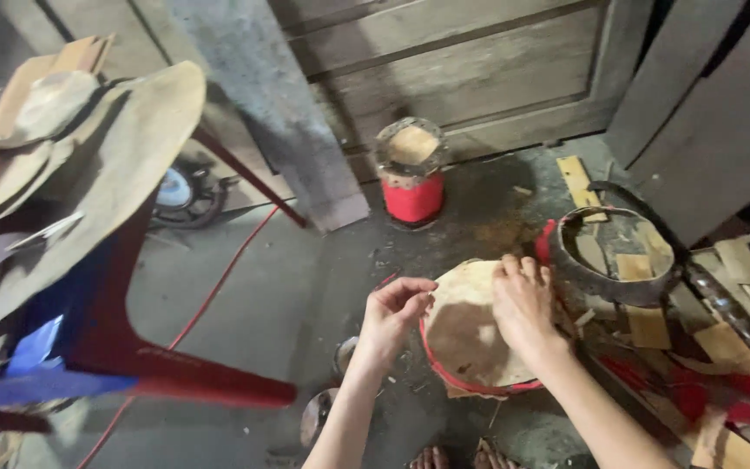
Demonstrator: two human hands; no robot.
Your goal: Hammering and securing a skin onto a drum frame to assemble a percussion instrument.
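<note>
Head view: two bare hands work a round tan sheet laid over a red-rimmed drum on the floor.
Sheet (466, 326): pale, stiff-looking disc, lying low and right of centre, covering the mouth of the drum — its edge overhangs the rim, likely so it can be drawn down all round.
Drum (470, 384): only the red rim shows under the sheet; it stands on the dark floor just ahead of the person's toes (455, 457).
Left hand (395, 314): at the sheet's left edge, thumb and fingertips pressed together, pinching the edge — apparently to hold it taut there.
Right hand (523, 306): laid palm-down on the sheet's upper right part, fingers curled over the far edge, pressing it flat; whether they grip beneath, I cannot tell.
Hoop (615, 252): dark ring just beyond the right hand, lying on the floor with tan scraps (648, 326) in and around it, within easy reach.
Second drum (411, 174): red, upright, farther off by the wooden wall, a ragged tan sheet already across its top.
Stool (123, 339): red legs at left, stacked with tan cut pieces (88, 148) — stock kept off the floor.
Cord (219, 282): thin, red, trailing over the concrete.
</note>
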